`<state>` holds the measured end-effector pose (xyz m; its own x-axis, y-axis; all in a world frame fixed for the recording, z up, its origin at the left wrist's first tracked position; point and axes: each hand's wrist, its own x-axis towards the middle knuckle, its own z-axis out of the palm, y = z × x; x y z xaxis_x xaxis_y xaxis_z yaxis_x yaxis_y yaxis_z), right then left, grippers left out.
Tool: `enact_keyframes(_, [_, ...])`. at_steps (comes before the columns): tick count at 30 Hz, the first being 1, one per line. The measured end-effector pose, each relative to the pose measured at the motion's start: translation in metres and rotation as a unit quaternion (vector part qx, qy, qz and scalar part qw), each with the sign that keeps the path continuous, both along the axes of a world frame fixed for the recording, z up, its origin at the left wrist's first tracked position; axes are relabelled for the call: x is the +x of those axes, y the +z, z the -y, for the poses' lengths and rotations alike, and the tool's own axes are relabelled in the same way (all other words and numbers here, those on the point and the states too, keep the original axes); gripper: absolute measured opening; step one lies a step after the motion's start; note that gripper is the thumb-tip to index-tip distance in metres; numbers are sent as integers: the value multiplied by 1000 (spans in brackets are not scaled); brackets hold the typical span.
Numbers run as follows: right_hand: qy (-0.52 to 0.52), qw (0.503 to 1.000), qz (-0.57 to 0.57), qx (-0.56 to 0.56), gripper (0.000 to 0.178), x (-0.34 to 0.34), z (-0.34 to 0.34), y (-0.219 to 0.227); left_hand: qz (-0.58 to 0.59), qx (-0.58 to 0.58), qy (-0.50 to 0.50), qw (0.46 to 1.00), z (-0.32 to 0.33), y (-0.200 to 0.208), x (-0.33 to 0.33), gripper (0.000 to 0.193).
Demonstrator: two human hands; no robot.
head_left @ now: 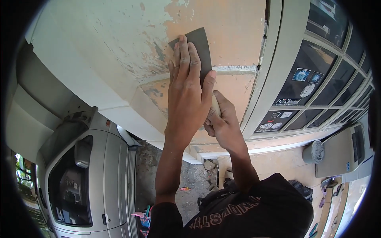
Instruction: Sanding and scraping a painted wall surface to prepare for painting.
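A scraper [201,43] with a wide dark grey blade and a pale handle lies against a wall [234,31] of peeling paint. My right hand [227,125] is closed round its handle. Flat on the blade rests my left hand [185,93], its fingers stretched toward the blade's far edge and its thumb out to the right. Bare peach patches show under and right of the blade, while pale green paint [115,27] with scratches and grey spots covers the left side. A whitish groove [234,68] crosses the wall just beyond my left thumb.
A window [305,75] with white bars and stickers stands to the right, past a cracked frame joint. At lower left is a silver vehicle [115,166]. Rubble [210,166] lies on the ground below; a grey bucket [313,151] and a pale washing machine [339,148] stand at lower right.
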<state>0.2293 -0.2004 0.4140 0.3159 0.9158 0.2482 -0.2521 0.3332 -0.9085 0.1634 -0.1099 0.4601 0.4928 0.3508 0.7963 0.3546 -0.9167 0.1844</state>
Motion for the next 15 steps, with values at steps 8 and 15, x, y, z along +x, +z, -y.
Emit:
enact_keyframes(8, [-95, 992, 79, 9, 16, -21, -21, -13, 6, -6, -28, 1000, -20, -2, -12, 59])
enact_keyframes(15, [-140, 982, 125, 31, 19, -40, -22, -4, 15, 2, -60, 998, -27, 10, -27, 60])
